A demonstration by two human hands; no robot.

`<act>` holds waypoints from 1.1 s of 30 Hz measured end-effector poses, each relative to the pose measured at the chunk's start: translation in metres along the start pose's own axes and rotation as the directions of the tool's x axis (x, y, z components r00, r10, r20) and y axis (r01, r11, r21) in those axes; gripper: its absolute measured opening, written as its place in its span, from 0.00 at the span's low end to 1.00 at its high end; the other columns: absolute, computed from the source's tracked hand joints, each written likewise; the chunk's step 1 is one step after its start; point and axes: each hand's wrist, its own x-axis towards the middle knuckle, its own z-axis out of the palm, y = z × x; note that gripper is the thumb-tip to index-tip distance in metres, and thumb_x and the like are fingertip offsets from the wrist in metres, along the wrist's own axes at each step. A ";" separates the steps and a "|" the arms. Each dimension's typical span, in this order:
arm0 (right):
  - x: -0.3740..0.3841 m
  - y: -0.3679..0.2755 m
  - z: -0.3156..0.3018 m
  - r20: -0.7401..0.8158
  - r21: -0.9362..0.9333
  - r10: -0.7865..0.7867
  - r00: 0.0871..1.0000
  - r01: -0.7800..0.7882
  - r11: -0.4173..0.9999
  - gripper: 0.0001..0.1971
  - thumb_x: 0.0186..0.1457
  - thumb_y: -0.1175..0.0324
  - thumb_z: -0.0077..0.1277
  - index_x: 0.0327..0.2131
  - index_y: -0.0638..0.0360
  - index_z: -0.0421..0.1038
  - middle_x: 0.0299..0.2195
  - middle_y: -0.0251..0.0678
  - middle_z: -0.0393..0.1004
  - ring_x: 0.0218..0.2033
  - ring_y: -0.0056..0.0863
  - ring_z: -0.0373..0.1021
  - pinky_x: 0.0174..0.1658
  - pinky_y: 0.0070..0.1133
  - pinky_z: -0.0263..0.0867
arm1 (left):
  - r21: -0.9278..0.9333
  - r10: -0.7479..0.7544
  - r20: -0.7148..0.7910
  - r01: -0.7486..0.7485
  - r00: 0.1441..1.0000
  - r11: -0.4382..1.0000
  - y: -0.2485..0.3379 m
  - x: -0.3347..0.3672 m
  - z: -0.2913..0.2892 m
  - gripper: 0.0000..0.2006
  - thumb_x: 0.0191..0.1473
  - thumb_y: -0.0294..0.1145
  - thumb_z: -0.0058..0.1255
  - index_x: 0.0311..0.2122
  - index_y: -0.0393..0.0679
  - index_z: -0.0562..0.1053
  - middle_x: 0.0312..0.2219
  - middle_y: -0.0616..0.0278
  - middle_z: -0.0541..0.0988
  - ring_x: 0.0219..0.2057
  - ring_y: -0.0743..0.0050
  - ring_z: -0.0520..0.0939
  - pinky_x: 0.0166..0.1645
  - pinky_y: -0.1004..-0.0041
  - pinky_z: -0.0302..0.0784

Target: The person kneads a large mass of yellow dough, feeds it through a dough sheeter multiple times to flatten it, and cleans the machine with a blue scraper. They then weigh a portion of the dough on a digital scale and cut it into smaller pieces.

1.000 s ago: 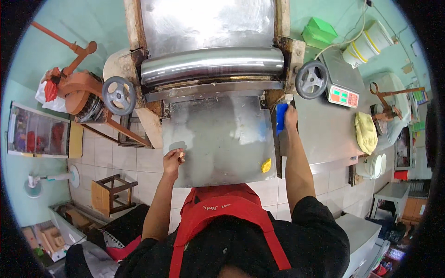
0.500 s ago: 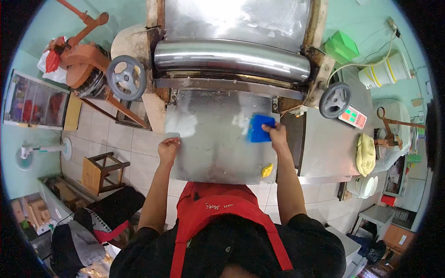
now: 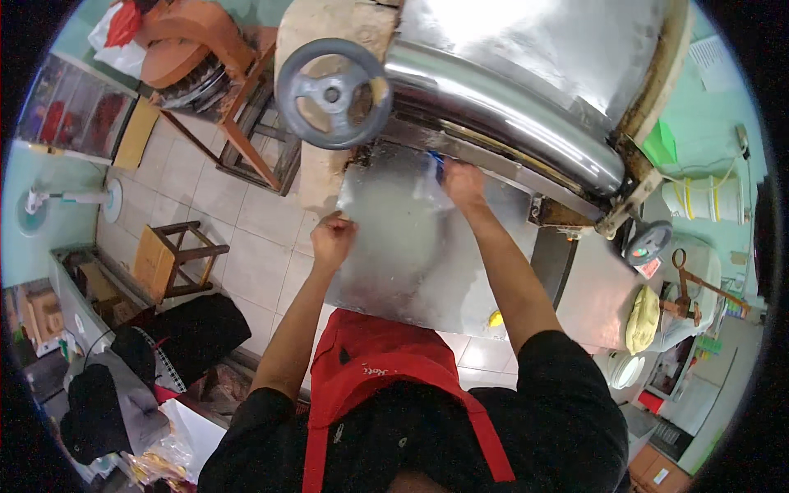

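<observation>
My right hand (image 3: pixel 464 182) grips a blue scraper (image 3: pixel 436 167) near the far edge of a metal plate (image 3: pixel 394 271), just below a machine's steel roller (image 3: pixel 509 119). Most of the scraper is hidden by the hand. At the plate's left edge is my left hand (image 3: pixel 334 238), with its fingers curled closed. Whatever they may hold cannot be made out. A whitish patch shows on the metal beside the scraper. Close to the near right corner of the plate lies a small yellow piece (image 3: pixel 495 319), partly covered by my right forearm.
A grey handwheel (image 3: pixel 333 94) juts out at the machine's left side, and another handwheel (image 3: pixel 648 242) sits at its right. On the right-hand steel table (image 3: pixel 604 283) lies a yellow cloth (image 3: pixel 642 322). A wooden stool (image 3: pixel 177 259) stands on the tiled floor at left.
The view has swung, so the machine now sits tilted and farther right. My right hand has carried the blue scraper from the plate's right side to its far left part. My left hand stays at the left edge.
</observation>
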 end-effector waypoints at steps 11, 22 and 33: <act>0.015 -0.111 -0.035 0.474 0.051 -0.286 0.833 0.298 0.953 0.13 0.57 0.58 0.56 0.43 0.48 0.79 0.42 0.41 0.83 0.46 0.45 0.79 0.49 0.44 0.74 | 0.125 0.014 0.125 -0.029 0.992 0.992 0.022 0.006 -0.015 0.15 0.47 0.30 0.72 0.38 0.36 0.81 0.35 0.52 0.84 0.35 0.60 0.86 0.44 0.65 0.81; -0.027 -0.065 -0.024 0.272 -0.099 -0.234 0.933 0.269 0.958 0.08 0.58 0.59 0.52 0.37 0.46 0.78 0.30 0.40 0.82 0.32 0.45 0.79 0.35 0.44 0.74 | -0.041 0.076 0.010 -0.076 0.997 0.996 -0.047 0.011 0.018 0.08 0.50 0.24 0.67 0.34 0.35 0.80 0.34 0.54 0.84 0.33 0.64 0.85 0.40 0.65 0.82; -0.080 0.074 -0.018 0.042 0.076 0.343 0.938 -0.345 0.936 0.23 0.57 0.46 0.59 0.35 0.61 0.78 0.28 0.51 0.80 0.35 0.53 0.78 0.38 0.42 0.74 | -0.083 0.145 0.022 -0.143 0.989 0.986 -0.008 0.028 -0.004 0.07 0.55 0.20 0.63 0.40 0.38 0.83 0.41 0.58 0.84 0.34 0.74 0.85 0.42 0.73 0.80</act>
